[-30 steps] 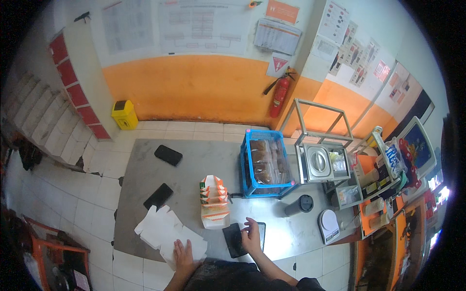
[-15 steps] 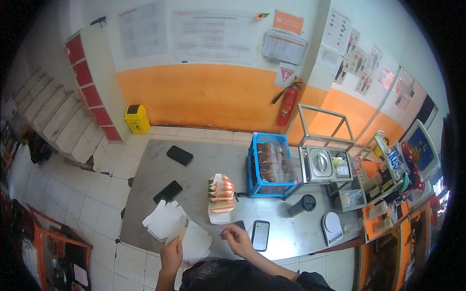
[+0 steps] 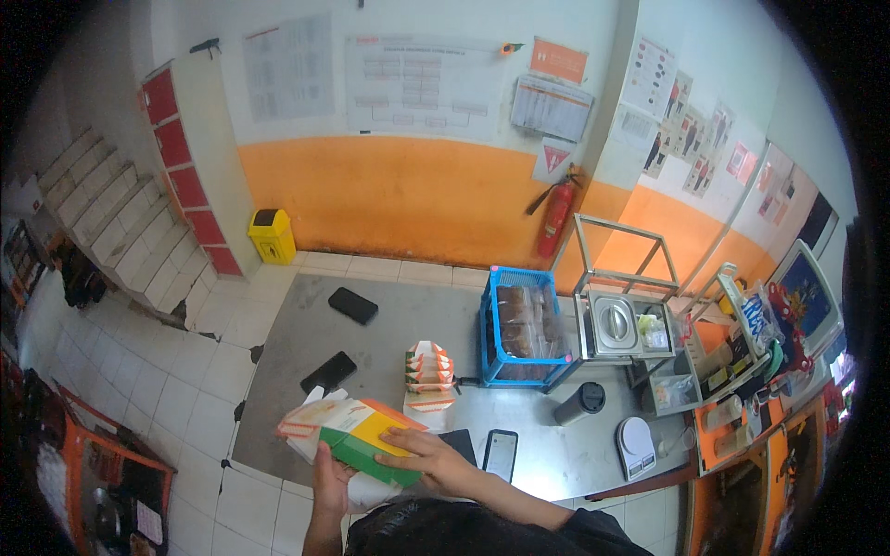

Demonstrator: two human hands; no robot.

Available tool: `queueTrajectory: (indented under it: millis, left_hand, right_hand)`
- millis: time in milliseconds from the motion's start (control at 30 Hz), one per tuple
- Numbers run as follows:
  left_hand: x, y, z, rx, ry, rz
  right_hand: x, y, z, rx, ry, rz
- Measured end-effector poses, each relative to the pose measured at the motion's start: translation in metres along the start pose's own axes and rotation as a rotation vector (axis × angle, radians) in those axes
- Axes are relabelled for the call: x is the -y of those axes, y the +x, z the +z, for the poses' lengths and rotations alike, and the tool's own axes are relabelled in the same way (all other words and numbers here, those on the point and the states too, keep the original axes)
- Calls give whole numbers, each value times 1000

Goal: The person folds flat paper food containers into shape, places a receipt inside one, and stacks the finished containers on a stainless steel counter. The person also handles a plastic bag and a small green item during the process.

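A cardboard food box [image 3: 366, 428], printed green, yellow, orange and white, is held between my two hands just above the near side of the steel table [image 3: 287, 371]. It looks partly folded, with white flaps sticking up at its left end. My left hand [image 3: 331, 477] grips its lower left edge, the thumb against the green side. Across the yellow panel lie the fingers of my right hand [image 3: 431, 461], holding the right end. A nested stack of orange and white cardboard boxes [image 3: 429, 371] stands just beyond.
Two dark phones [image 3: 353, 305] lie at the left; a lit phone [image 3: 501, 454] is near my right wrist. Further right are a blue crate [image 3: 526, 371] of bagged brown items, a dark tumbler [image 3: 580, 404], a white scale [image 3: 636, 445] and a metal rack [image 3: 626, 350].
The blank white cardboard has been turned to show its printed side. My right hand, earlier apart from it, has come left onto the box. The whole view has shifted slightly.
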State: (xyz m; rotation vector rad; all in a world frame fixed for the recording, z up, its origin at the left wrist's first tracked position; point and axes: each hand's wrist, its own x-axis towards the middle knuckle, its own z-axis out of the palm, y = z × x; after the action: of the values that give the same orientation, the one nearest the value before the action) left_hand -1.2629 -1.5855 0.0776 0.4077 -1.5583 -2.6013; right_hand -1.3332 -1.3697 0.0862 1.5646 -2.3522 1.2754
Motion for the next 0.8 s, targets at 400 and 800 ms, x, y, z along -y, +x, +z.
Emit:
queueTrajectory:
  millis: [400,800]
  left_hand:
    - [43,3,15,-300,297,391]
    - [56,9,22,-233,449,587]
  right_hand:
    - [31,6,2,-49,513,150]
    - [26,8,1,-439,369,326]
